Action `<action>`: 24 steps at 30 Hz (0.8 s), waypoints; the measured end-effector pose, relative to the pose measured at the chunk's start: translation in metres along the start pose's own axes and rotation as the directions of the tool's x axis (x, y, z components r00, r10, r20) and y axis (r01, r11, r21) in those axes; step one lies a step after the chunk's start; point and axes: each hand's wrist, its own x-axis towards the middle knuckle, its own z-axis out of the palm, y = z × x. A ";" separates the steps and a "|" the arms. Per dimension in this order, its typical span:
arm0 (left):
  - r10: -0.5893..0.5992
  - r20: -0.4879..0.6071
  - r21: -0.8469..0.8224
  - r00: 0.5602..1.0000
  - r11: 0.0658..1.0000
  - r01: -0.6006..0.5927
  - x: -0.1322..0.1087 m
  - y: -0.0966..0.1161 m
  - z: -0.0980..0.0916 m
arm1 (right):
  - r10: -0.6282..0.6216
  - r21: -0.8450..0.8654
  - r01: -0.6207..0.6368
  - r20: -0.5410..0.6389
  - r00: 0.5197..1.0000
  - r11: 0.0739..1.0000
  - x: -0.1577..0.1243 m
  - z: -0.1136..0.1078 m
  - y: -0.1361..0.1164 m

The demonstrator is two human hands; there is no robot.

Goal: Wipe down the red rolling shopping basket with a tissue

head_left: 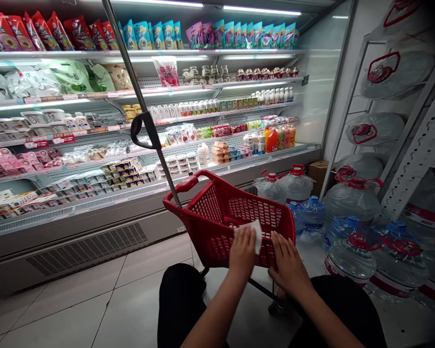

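Note:
In front of me stands a red plastic shopping basket point(217, 241) on wheels, with slotted walls and a long dark pull handle point(147, 130) rising from its far left end. My left hand point(241, 251) holds a white wipe point(257, 236) against the near rim, its fingers laid over the cloth. Part of the wipe is covered by those fingers. To the right, my right hand point(289, 261) grips the rim near the basket's corner, fingertips at the top edge. Little of the basket's floor shows.
A lit refrigerated shelf point(130, 193) with packaged dairy and drinks runs behind the basket. Large water bottles point(351, 256) crowd the floor on the right, beside a white metal rack point(402, 159). My knees point(181, 299) flank the basket, over tiled floor point(137, 290).

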 end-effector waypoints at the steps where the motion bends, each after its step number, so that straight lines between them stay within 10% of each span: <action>1: 0.040 0.003 -0.018 0.999 0.999 -0.040 0.002 0.016 0.003 | -0.006 -0.003 0.006 -0.008 1.000 1.000 -0.001 0.002 0.001; 6: 0.164 0.046 -0.036 0.985 0.986 -0.163 0.009 0.039 0.002 | -0.062 0.014 0.062 -0.009 0.998 0.998 -0.002 0.003 0.012; 15: 0.006 0.014 0.067 1.000 0.998 -0.007 -0.013 -0.072 -0.017 | -0.036 0.073 0.036 0.004 0.999 0.997 0.003 -0.014 0.001; 24: 0.124 0.004 0.047 0.992 0.991 -0.124 -0.013 -0.010 -0.002 | -0.060 0.048 0.060 0.001 0.998 0.997 -0.001 -0.003 0.010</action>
